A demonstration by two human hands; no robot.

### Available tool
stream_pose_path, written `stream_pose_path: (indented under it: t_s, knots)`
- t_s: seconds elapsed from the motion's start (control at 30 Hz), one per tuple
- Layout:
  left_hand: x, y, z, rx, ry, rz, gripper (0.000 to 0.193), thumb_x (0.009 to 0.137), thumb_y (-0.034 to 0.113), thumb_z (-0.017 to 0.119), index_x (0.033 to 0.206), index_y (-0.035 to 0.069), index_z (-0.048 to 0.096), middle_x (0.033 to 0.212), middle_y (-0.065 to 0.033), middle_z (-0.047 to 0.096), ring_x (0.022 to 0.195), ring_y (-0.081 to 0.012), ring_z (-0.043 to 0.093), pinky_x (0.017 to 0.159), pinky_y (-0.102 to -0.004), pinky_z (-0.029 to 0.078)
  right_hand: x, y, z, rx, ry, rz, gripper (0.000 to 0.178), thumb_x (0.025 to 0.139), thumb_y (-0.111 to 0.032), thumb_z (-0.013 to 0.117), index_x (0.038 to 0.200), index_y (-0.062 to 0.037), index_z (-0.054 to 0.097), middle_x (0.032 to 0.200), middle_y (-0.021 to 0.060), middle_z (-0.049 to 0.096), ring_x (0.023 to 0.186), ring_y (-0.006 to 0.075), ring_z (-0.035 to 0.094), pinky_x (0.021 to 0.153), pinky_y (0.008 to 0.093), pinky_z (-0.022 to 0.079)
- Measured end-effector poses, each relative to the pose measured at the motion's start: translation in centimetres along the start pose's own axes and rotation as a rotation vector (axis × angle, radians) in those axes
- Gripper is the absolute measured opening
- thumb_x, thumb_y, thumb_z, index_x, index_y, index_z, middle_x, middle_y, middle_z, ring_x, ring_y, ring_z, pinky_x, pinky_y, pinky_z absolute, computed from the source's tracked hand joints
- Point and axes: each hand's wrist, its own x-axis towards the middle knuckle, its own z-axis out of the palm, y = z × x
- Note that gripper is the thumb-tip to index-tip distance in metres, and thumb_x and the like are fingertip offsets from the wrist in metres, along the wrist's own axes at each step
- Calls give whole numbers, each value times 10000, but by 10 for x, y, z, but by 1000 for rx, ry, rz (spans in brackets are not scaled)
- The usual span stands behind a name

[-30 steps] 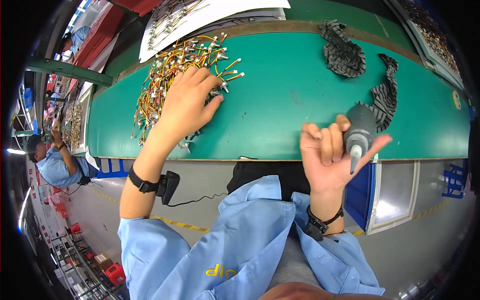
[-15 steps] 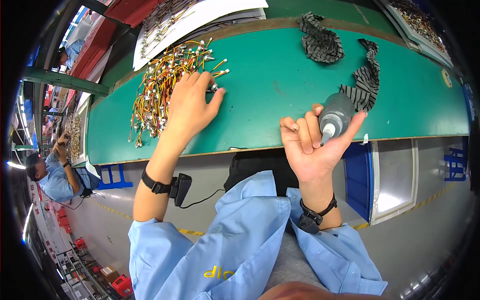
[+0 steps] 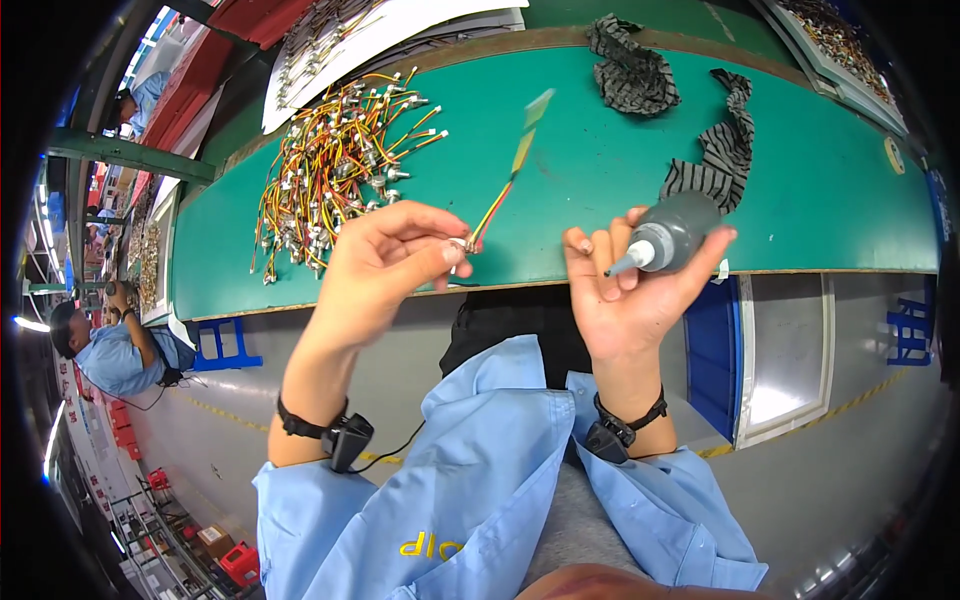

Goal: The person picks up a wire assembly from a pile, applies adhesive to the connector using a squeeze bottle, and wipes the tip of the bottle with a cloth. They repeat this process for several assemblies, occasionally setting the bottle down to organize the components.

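Pinched between the thumb and fingers of my left hand (image 3: 375, 270) is a small wired metal component (image 3: 470, 243). Its red, yellow and dark wires rise away from the hand over the green table, their far end smeared by motion. My right hand (image 3: 625, 310), palm up, cradles a dark grey squeeze bottle (image 3: 688, 228) with a white cap and a thin nozzle pointing left. A gap separates nozzle and component. Behind my left hand lies a heap of similar wired components (image 3: 325, 165), with red, yellow and black leads and white connectors.
Two crumpled grey-and-black striped cloths (image 3: 635, 80) (image 3: 720, 150) lie on the green table (image 3: 520, 190). A white sheet (image 3: 455, 18) with more parts is at the back left, a tray of parts (image 3: 840, 45) at the far right. Another person (image 3: 125, 350) sits at the left.
My left hand has come from the heap toward the table's front edge, lifting one wired component out. The bottle in my right hand has tilted, its nozzle swinging to the left.
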Motion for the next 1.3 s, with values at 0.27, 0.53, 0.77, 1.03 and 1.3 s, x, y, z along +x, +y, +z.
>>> stream_pose_path:
  t_s: [0.27, 0.53, 0.77, 1.03, 1.3]
  knots:
    - [4, -64, 63, -869, -99, 127, 219, 873, -7, 599, 1088, -48, 598, 1027, -166, 650, 883, -203, 643, 791, -307, 530, -3, 10, 9, -471, -323, -210, 793, 785, -789, 440, 981, -25, 517, 572, 1, 418, 486, 126, 402, 777, 434, 427]
    - [-6, -84, 56, -819, -97, 92, 303, 813, -65, 653, 1107, -28, 586, 1094, -120, 620, 945, -190, 636, 839, -309, 526, 2, 29, 15, -697, -306, -209, 820, 760, -753, 542, 1032, 14, 440, 846, 51, 470, 614, 131, 456, 597, 275, 400]
    - [-24, -85, 50, -651, -3, 181, 288, 854, -32, 625, 1132, -40, 552, 1030, -101, 622, 925, -175, 636, 828, -307, 526, 5, 61, 25, -860, -407, -175, 753, 812, -698, 525, 1045, 12, 428, 903, 74, 479, 599, 133, 453, 581, 283, 416]
    - [-21, -84, 38, -898, -145, 271, 205, 896, -2, 580, 1095, -23, 533, 952, -122, 626, 838, -167, 641, 749, -293, 528, 17, 64, 28, -746, -296, -5, 635, 863, -639, 501, 1182, -93, 455, 986, 105, 546, 728, 194, 570, 722, 450, 501]
    - [-32, -59, 13, -826, 148, 478, 198, 913, -45, 500, 1108, -24, 476, 914, -148, 622, 820, -203, 634, 710, -324, 536, 10, 58, 32, -568, -130, -358, 767, 789, -749, 491, 1042, -24, 503, 607, 10, 433, 495, 110, 372, 903, 458, 354]
